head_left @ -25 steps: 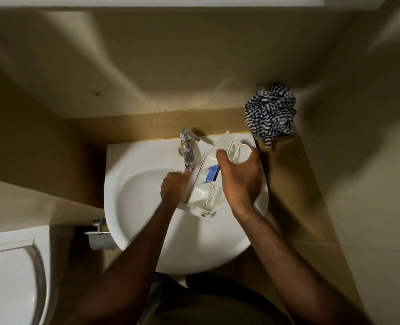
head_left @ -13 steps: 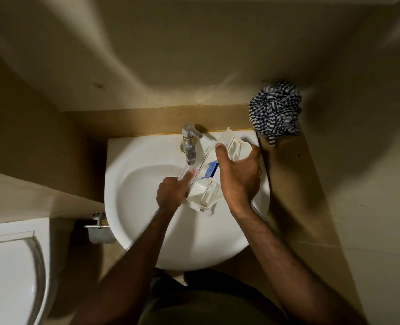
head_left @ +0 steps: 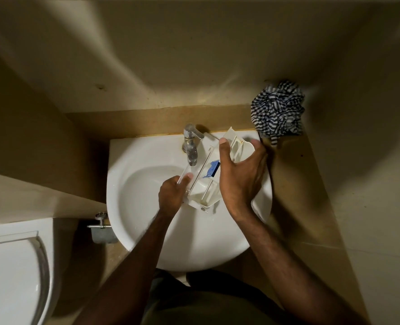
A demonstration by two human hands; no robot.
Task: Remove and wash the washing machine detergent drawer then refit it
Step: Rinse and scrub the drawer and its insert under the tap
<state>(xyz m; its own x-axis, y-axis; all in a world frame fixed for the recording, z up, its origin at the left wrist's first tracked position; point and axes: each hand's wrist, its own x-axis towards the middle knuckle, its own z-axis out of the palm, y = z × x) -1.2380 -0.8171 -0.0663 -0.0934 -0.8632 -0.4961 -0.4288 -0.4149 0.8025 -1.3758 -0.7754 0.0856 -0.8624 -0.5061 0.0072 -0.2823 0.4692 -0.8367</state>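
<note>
The white detergent drawer [head_left: 205,192], with a blue insert [head_left: 213,168], lies tilted over the white sink [head_left: 147,231], just right of the chrome tap [head_left: 190,146]. My right hand [head_left: 240,177] grips the drawer from the right, thumb over its far end. My left hand [head_left: 172,195] holds the drawer's left wall, thumb on the clear edge under the tap's spout. Whether water runs I cannot tell.
A crumpled black-and-white striped cloth [head_left: 277,111] sits on the tan ledge at the back right of the sink. A toilet [head_left: 13,273] is at the lower left. A metal bracket [head_left: 101,231] juts from the wall left of the sink. Walls close in on both sides.
The drawer has tilted a little, its near end sliding left and down under the tap. My left hand has shifted down along the drawer's left wall. My right hand keeps its grip.
</note>
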